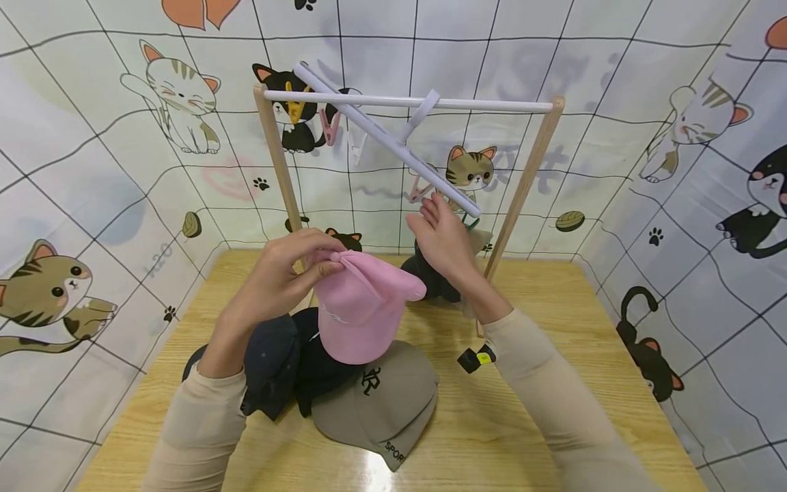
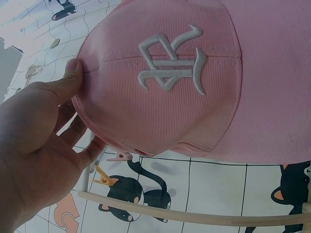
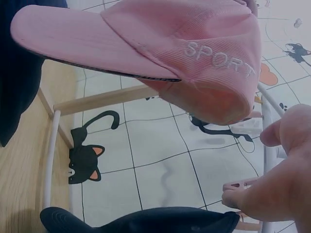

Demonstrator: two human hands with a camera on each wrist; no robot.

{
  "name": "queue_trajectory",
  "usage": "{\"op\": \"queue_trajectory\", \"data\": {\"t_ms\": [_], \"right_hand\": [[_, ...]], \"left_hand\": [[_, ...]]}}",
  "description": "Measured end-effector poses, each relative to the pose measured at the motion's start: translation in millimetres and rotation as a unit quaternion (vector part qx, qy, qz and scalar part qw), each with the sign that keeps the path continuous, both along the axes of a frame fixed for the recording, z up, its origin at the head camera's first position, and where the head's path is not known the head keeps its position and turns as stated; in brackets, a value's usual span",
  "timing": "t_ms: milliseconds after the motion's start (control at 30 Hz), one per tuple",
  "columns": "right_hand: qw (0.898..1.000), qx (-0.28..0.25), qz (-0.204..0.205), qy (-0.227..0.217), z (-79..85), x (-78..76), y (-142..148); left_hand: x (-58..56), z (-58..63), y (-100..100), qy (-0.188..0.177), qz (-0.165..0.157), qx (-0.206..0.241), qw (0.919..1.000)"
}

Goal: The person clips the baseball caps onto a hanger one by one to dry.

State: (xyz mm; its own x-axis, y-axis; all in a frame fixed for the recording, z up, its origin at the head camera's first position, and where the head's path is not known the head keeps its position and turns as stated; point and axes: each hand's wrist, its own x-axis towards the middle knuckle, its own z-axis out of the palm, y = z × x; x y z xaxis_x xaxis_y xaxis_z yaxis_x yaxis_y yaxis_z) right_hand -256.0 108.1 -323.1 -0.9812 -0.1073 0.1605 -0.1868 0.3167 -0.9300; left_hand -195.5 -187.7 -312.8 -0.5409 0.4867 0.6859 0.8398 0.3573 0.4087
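My left hand (image 1: 285,270) pinches a pink baseball cap (image 1: 363,307) at the top of its crown, thumb on one side and fingers on the other. The cap hangs in front of the rack, its white embroidered letters (image 2: 170,60) facing the left wrist camera. My right hand (image 1: 444,239) is raised below the low end of a tilted white bar (image 1: 393,143). Its thumb and fingers are spread apart beside a pink clothespin (image 3: 238,185) hanging from that bar. A dark cap (image 1: 430,273) hangs just behind the right hand, near a green clip (image 1: 471,221).
A rack with wooden posts (image 1: 522,184) and a white top rail (image 1: 479,104) stands at the back, with yellow (image 1: 295,102) and pink clips (image 1: 329,127) on the tilted bar. Dark caps (image 1: 270,362) and a taupe cap (image 1: 381,403) lie in front. A small black-and-yellow item (image 1: 476,359) is near the right sleeve.
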Motion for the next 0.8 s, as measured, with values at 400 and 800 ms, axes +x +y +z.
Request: {"op": "queue_trajectory", "data": {"t_ms": [400, 800], "right_hand": [[0.997, -0.065, -0.045, 0.006, 4.7, -14.9, -20.2], [0.988, -0.103, -0.105, 0.042, -0.2, -26.0, -22.9]], "left_hand": [[-1.5, -5.1, -1.7, 0.004, -0.004, 0.002, 1.0], [1.1, -8.6, -2.2, -0.002, 0.002, 0.005, 1.0]]}}
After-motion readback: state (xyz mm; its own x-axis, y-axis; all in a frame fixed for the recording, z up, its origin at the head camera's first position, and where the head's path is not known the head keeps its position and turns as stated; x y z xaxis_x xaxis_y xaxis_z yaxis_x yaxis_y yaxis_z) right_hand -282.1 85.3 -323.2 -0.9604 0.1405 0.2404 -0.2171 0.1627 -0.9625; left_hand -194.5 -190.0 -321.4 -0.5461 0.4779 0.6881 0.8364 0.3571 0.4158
